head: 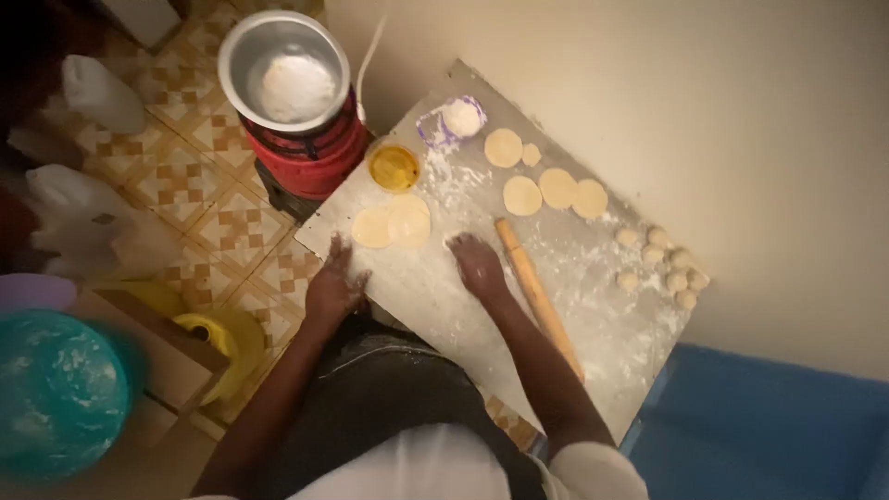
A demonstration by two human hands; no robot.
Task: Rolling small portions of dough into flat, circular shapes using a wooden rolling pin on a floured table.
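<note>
A floured grey board lies on the floor against a pale wall. My left hand rests at the board's left edge, just below two overlapping rolled dough discs. My right hand presses flat on the board's floured middle, fingers spread, holding nothing. A wooden rolling pin lies diagonally just right of that hand. Several more flat discs sit further up the board, and several small dough balls cluster at its right edge.
A small yellow bowl and a heap of flour sit at the board's top. A metal pan rests on a red stove. A teal basin, yellow container and plastic bags stand left.
</note>
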